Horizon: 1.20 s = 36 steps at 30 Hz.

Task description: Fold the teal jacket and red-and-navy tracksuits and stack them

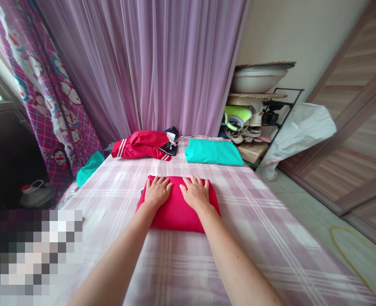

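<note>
A red garment (pixel 178 216), folded into a compact rectangle, lies on the checked bed sheet (pixel 252 255) in front of me. My left hand (pixel 158 190) rests flat on its far left part, fingers spread. On the far right part my right hand (pixel 195 192) lies palm down, its fingers also spread. Neither hand grips the cloth. Beyond them, a folded turquoise garment (pixel 213 151) sits near the far edge at the right. A loosely heaped red garment with white stripes (pixel 140 143) lies at the far left, with dark cloth beside it.
Purple curtains (pixel 175 63) hang behind the bed. At the back right a rack (pixel 291 108) holds shoes and a basin (pixel 258 78), with a white plastic bag (pixel 303 131) beside it. Turquoise cloth (pixel 90 168) hangs at the left edge. The lower left corner is blurred out.
</note>
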### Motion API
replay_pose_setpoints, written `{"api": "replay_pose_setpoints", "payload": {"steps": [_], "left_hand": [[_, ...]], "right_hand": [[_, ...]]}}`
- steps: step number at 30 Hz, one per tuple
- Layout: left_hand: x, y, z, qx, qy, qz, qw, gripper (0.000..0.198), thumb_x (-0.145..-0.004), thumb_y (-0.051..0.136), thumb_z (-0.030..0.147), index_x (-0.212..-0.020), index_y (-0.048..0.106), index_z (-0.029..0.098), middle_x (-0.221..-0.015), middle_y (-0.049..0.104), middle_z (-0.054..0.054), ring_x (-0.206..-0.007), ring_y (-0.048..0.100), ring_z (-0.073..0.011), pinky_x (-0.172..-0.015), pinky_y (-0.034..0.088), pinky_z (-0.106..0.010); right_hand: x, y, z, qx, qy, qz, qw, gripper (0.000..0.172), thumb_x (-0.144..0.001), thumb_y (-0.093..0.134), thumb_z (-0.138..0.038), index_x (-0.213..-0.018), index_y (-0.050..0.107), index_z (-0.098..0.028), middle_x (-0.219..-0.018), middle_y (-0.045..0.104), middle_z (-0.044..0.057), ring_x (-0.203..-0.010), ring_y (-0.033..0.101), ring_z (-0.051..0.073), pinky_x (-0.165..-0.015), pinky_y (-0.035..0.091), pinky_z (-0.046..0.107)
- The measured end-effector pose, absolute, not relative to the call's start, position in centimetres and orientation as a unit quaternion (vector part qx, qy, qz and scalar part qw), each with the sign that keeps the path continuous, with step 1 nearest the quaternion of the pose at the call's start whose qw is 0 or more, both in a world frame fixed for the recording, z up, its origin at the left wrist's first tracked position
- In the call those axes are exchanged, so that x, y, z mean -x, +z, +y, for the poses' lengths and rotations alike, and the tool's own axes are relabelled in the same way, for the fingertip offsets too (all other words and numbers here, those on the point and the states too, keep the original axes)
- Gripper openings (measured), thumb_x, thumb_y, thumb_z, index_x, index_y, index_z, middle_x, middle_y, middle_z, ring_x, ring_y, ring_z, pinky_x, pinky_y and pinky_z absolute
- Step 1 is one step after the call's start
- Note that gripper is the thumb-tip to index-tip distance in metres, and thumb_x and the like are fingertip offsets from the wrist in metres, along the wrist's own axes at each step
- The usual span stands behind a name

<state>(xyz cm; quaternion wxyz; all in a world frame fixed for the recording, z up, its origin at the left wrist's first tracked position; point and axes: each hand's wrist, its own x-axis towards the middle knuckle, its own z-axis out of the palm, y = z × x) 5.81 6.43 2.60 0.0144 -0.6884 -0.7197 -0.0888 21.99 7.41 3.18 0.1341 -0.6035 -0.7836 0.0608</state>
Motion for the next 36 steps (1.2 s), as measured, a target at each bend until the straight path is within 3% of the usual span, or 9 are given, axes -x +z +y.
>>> {"api": "replay_pose_setpoints", "payload": {"steps": [3,13,36], "left_hand": [[-5.5,1.4,6.5,0.690,-0.103,-0.716,0.013,0.045,-0.100,0.034,0.039,-0.137,0.057,0.027,-0.149,0.052,-0.005,-0.142,0.039,-0.0300,-0.117,0.026,-0.059],[-5.1,0.3,5.8,0.667,-0.200,-0.718,0.022,0.040,-0.098,0.042,0.036,-0.131,0.063,0.026,-0.141,0.061,-0.005,-0.138,0.045,-0.0295,-0.117,0.029,-0.058],[-4.6,-0.7,5.7,0.659,-0.219,-0.719,0.032,0.038,-0.096,0.046,0.035,-0.127,0.066,0.027,-0.137,0.064,-0.004,-0.136,0.048,-0.0285,-0.118,0.030,-0.055]], "right_hand": [[-21.7,1.0,7.5,0.624,0.077,-0.773,0.082,0.057,-0.101,0.026,-0.050,-0.151,0.043,-0.029,-0.158,0.039,0.008,-0.146,0.029,0.032,-0.116,0.012,0.058],[-21.9,0.6,6.8,0.618,0.042,-0.772,0.139,0.053,-0.100,0.033,-0.046,-0.145,0.052,-0.025,-0.151,0.050,0.010,-0.141,0.038,0.033,-0.115,0.019,0.056],[-21.7,0.3,6.9,0.610,0.055,-0.774,0.159,0.050,-0.100,0.036,-0.044,-0.142,0.055,-0.024,-0.149,0.052,0.011,-0.140,0.040,0.032,-0.116,0.019,0.058]]}}
